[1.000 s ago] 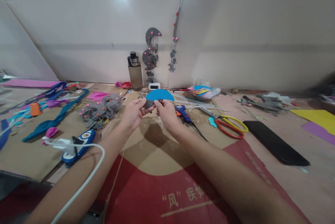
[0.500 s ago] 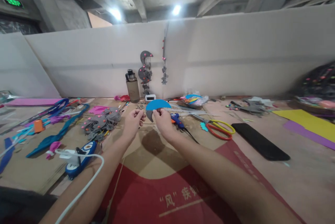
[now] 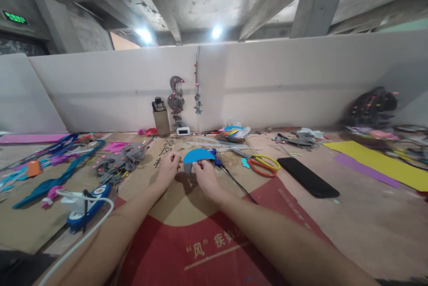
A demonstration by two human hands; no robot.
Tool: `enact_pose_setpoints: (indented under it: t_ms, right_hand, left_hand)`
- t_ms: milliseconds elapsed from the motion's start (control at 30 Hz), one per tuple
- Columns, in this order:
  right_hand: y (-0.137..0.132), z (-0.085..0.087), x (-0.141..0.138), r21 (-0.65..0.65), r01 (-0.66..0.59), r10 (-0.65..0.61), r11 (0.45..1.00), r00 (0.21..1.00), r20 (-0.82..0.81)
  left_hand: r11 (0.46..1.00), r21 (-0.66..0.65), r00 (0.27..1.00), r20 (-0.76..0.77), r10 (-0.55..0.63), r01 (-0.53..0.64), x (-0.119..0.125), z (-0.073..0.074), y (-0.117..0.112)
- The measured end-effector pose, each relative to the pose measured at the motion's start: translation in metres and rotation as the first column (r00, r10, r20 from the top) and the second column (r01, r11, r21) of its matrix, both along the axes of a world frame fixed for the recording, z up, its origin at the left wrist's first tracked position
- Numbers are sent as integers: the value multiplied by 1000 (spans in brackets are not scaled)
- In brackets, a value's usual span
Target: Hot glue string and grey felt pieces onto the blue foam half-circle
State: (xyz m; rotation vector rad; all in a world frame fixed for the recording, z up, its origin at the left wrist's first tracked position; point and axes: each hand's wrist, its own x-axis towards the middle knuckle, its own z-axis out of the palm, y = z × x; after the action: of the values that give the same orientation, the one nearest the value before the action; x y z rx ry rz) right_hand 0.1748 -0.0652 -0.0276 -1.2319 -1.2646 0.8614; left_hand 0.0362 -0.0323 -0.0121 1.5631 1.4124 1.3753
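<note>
A blue half-moon piece [image 3: 197, 155] with a grey crescent-like part [image 3: 187, 169] under it is pinched between the thumb and fingers of my right hand [image 3: 206, 180]. It is held low above the brown and red cardboard [image 3: 174, 212]. My left hand [image 3: 169, 168] is just left of the piece and apart from it, its fingertips pressed together; anything between them is too small to make out. Partly behind my right hand lies a blue glue gun [image 3: 216, 158] with a black cord. Scissors [image 3: 264, 165] with red and yellow handles lie to its right.
Grey felt pieces with pink beads [image 3: 118, 161] lie left of my hands. A power strip [image 3: 89, 208] with a white cable is near my left forearm. A black phone [image 3: 307, 177] and yellow sheet [image 3: 377, 163] lie to the right. A bottle [image 3: 162, 119] stands against the white partition.
My view has turned right and tilted up a little. Both hands have come down closer to the cardboard, the blue and grey piece still in my right hand.
</note>
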Motion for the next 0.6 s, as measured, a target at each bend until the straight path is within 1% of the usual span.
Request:
enact_pose_setpoints:
  t_ms: [100, 167, 267, 333, 367, 433, 467, 500, 533, 600]
  right_hand:
    - [1, -3, -2, -18, -38, 38, 999, 999, -2]
    - [1, 2, 0, -13, -37, 38, 999, 999, 8]
    - [4, 17, 11, 43, 4, -6, 999, 999, 43]
    - [7, 32, 24, 117, 5, -15, 993, 996, 86]
    - [9, 41, 32, 157, 22, -34, 987, 996, 78]
    - [11, 61, 50, 243, 85, -79, 966, 996, -33]
    - [11, 72, 59, 270, 117, -89, 956, 990, -112]
    - [11, 82, 70, 287, 142, -89, 948, 978, -190]
    - [9, 93, 80, 300, 182, -96, 937, 956, -278]
    - [4, 111, 100, 313, 251, -101, 916, 899, -427]
  left_hand:
    - [998, 23, 988, -144, 63, -60, 0, -4, 1]
    - [996, 50, 976, -203, 83, -75, -2, -3, 2]
    - [987, 130, 971, -207, 116, -90, -11, 2, 6]
    - [968, 218, 967, -196, 164, -120, -22, 7, 12]
    - [956, 255, 956, -209, 204, -148, -28, 9, 15]
    - [926, 317, 925, -244, 291, -207, -40, 13, 21]
    - [921, 333, 912, -279, 301, -202, -44, 14, 23]
    - [933, 325, 900, -344, 267, -153, -48, 15, 24]
    - [954, 286, 880, -426, 210, -89, -51, 16, 25]
    - [971, 231, 830, -527, 184, -68, -55, 20, 24]
